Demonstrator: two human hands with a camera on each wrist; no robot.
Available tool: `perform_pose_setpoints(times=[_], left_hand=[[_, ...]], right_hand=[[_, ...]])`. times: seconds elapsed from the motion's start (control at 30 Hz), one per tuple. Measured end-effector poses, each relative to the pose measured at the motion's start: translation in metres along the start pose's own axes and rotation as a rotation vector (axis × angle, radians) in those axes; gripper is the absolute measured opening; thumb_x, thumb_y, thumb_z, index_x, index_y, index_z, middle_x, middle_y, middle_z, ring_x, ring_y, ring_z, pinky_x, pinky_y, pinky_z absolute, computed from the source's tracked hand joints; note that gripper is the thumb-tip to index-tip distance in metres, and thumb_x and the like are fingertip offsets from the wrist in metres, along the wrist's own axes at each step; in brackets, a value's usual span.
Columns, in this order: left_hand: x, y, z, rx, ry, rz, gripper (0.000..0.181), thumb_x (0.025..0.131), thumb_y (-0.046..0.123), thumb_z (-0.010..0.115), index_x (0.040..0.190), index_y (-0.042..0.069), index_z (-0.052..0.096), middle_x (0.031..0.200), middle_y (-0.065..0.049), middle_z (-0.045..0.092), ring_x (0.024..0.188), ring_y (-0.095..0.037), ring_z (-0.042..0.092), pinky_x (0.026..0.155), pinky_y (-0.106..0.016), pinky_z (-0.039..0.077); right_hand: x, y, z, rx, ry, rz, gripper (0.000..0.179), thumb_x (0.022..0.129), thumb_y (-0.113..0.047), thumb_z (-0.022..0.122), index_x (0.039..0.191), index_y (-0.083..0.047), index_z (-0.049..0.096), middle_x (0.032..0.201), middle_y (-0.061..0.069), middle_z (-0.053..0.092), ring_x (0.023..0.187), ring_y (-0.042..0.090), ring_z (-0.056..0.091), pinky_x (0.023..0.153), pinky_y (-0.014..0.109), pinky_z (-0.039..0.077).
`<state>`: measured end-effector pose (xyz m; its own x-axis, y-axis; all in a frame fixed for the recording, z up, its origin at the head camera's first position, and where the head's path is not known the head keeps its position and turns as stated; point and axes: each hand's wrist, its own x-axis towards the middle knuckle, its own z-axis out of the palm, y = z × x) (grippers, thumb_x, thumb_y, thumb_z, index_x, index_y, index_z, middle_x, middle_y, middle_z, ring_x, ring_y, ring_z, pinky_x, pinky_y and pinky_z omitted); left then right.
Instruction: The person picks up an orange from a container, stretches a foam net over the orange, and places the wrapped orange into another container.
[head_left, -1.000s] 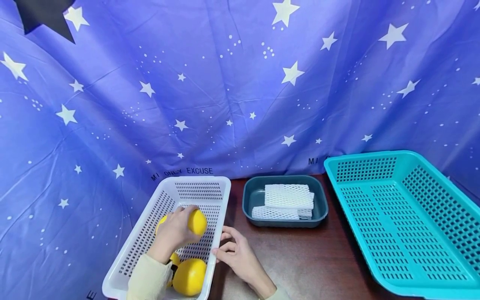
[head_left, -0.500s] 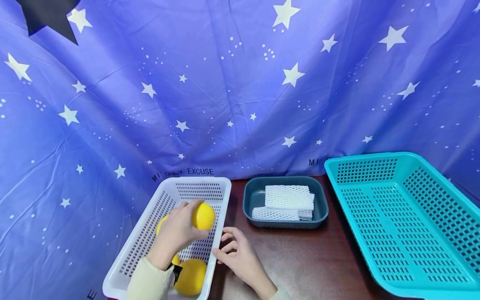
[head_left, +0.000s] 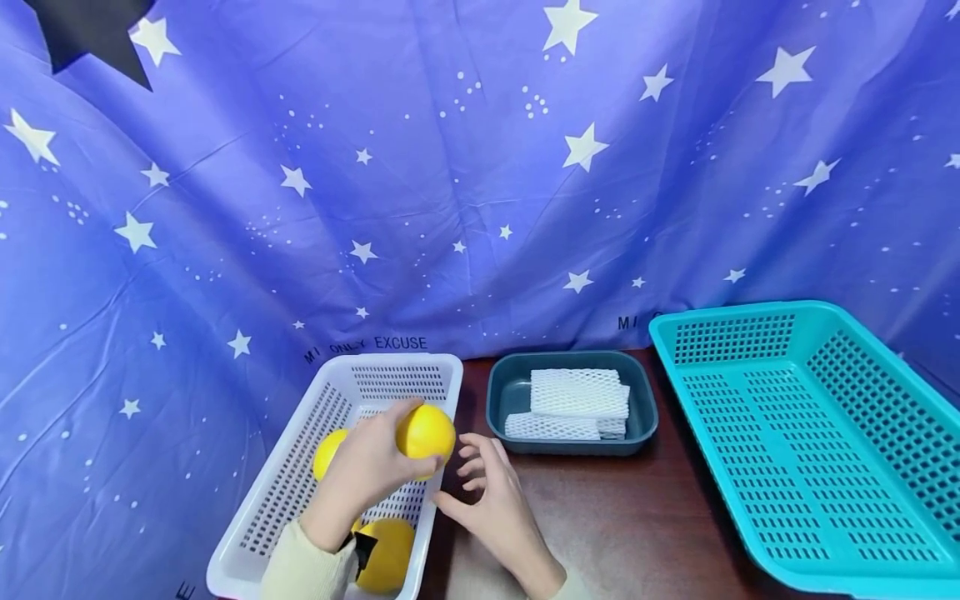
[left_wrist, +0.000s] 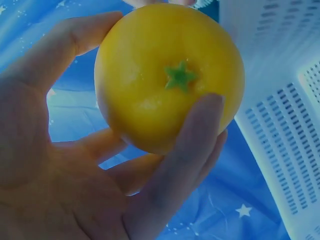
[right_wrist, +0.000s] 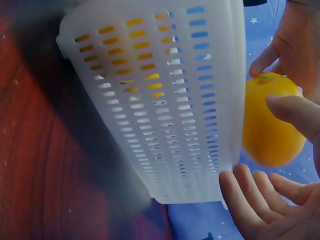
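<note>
My left hand [head_left: 371, 458] grips a glossy yellow orange [head_left: 427, 433] over the right rim of the white slotted basket [head_left: 258, 483]. In the left wrist view the fingers and thumb curve around it, and a green star-shaped stem mark [left_wrist: 180, 76] shows. Just outside that rim is my right hand [head_left: 495, 504], fingers loosely bent and thumb spread, holding nothing. In the right wrist view its thumb [right_wrist: 292, 110] overlaps the orange. Inside the basket lie another orange [head_left: 328, 452] behind the left wrist and a larger-looking yellow fruit [head_left: 386, 554] at the near end, partly covered by the sleeve.
A dark blue-grey tray [head_left: 570, 447] with several white foam net sleeves [head_left: 577, 392] stands at the middle back. To the right is a big teal basket [head_left: 712, 492]. A blue star-printed curtain [head_left: 480, 183] hangs behind the brown table [head_left: 600, 517].
My left hand has carried the orange up and to the right, from inside the basket to its right rim. My right hand has let go of the rim and spread its thumb.
</note>
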<state>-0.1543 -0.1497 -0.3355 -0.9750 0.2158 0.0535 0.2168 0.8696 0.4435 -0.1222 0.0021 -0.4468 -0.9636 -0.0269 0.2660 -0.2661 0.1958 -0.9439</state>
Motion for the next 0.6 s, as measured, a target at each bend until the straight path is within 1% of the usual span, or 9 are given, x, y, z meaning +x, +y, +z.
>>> perform_pose_setpoints(times=[0.07, 0.13, 0.27, 0.43, 0.6], left_hand=[[-0.001, 0.004, 0.001, -0.013, -0.012, 0.009, 0.072, 0.071, 0.032, 0.086, 0.135, 0.010, 0.058, 0.107, -0.009, 0.071, 0.075, -0.019, 0.059, 0.062, -0.033, 0.051], [-0.001, 0.008, 0.002, -0.022, -0.015, 0.022, 0.071, 0.072, 0.031, 0.086, 0.133, 0.008, 0.059, 0.108, -0.009, 0.071, 0.076, -0.019, 0.060, 0.064, -0.034, 0.051], [-0.001, 0.012, 0.005, -0.037, -0.026, 0.033, 0.071, 0.073, 0.034, 0.084, 0.133, 0.005, 0.059, 0.110, -0.009, 0.071, 0.078, -0.018, 0.061, 0.066, -0.034, 0.052], [-0.001, 0.012, 0.010, -0.069, -0.043, 0.025, 0.071, 0.075, 0.039, 0.082, 0.134, 0.006, 0.059, 0.107, -0.007, 0.070, 0.074, -0.016, 0.058, 0.064, -0.031, 0.050], [-0.003, 0.012, 0.014, -0.102, -0.050, 0.022, 0.064, 0.076, 0.042, 0.081, 0.129, 0.010, 0.062, 0.095, -0.001, 0.069, 0.069, -0.012, 0.055, 0.060, -0.028, 0.048]], right_hand=[[-0.001, -0.001, -0.001, -0.023, 0.025, -0.028, 0.065, 0.073, -0.022, 0.089, 0.127, -0.013, 0.053, 0.114, 0.005, 0.054, 0.095, 0.020, 0.060, 0.080, 0.027, 0.056], [-0.001, -0.001, -0.002, -0.048, 0.043, -0.047, 0.067, 0.072, -0.020, 0.089, 0.127, -0.015, 0.052, 0.116, 0.001, 0.053, 0.098, 0.017, 0.059, 0.083, 0.027, 0.056], [0.000, -0.002, -0.006, -0.099, 0.058, -0.072, 0.077, 0.070, -0.018, 0.090, 0.134, -0.016, 0.048, 0.124, -0.002, 0.049, 0.103, 0.013, 0.057, 0.089, 0.029, 0.055], [0.000, -0.002, -0.008, -0.166, 0.068, -0.159, 0.086, 0.070, -0.017, 0.091, 0.142, -0.017, 0.045, 0.138, -0.001, 0.043, 0.112, 0.012, 0.052, 0.095, 0.033, 0.052], [0.000, -0.004, -0.011, -0.217, 0.044, -0.214, 0.089, 0.071, -0.016, 0.090, 0.147, -0.024, 0.044, 0.147, -0.007, 0.039, 0.127, 0.014, 0.046, 0.103, 0.041, 0.048]])
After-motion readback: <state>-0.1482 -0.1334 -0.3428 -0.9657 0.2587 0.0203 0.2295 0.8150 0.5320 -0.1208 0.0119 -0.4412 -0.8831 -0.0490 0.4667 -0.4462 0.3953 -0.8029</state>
